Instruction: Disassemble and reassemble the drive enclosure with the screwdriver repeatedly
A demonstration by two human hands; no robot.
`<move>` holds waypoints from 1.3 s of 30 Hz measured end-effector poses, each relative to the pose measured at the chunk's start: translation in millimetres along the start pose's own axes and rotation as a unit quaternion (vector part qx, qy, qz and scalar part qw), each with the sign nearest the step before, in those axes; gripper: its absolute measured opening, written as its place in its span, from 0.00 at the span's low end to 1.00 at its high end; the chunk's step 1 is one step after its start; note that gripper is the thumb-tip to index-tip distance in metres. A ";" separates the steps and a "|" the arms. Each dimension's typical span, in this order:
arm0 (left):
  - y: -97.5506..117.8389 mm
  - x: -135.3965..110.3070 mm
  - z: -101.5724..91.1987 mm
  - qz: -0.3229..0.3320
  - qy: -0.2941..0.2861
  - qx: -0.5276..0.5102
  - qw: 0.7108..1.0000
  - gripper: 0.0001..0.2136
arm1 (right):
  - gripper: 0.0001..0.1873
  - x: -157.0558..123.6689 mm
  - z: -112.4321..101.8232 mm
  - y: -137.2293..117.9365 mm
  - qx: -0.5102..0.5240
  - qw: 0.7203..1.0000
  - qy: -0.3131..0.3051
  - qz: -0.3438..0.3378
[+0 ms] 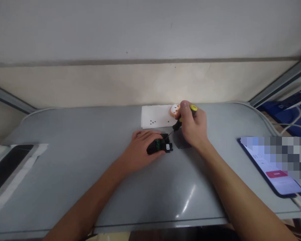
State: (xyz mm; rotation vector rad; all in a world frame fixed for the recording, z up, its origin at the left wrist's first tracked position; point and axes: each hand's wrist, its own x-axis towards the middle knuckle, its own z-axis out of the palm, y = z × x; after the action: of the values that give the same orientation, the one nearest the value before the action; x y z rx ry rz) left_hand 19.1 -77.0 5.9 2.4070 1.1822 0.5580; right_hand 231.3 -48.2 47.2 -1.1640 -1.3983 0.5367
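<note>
Device [163, 146] sits low on the tabletop [77, 129], green board [158, 144] exposed, so probably opened already. Left hand [141, 147] grips it; right hand [194, 125] grasps a screwdriver [176, 126], tip at the device, contact unclear. Looks partway: dark bits [153, 122], likely removed screws, lie on white paper [158, 112] behind. Can't tell how much is left. Phone [269, 167] off right.

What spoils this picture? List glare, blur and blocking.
Head view: white glare streaks the table near its front edge; head view: the device and the specks on the paper look soft; head view: mosaic blocks hide part of the phone.
</note>
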 end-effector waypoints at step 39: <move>3.3 1.5 -3.0 -0.016 -0.018 0.000 1.000 0.15 | 0.26 -5.2 3.2 -11.6 -0.019 0.999 -0.047 0.003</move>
State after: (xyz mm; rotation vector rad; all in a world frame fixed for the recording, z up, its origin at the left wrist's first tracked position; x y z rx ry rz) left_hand 20.6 -77.2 10.4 2.3834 1.2050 0.5034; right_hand 223.6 -56.3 54.0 -1.1868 -1.4926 0.5769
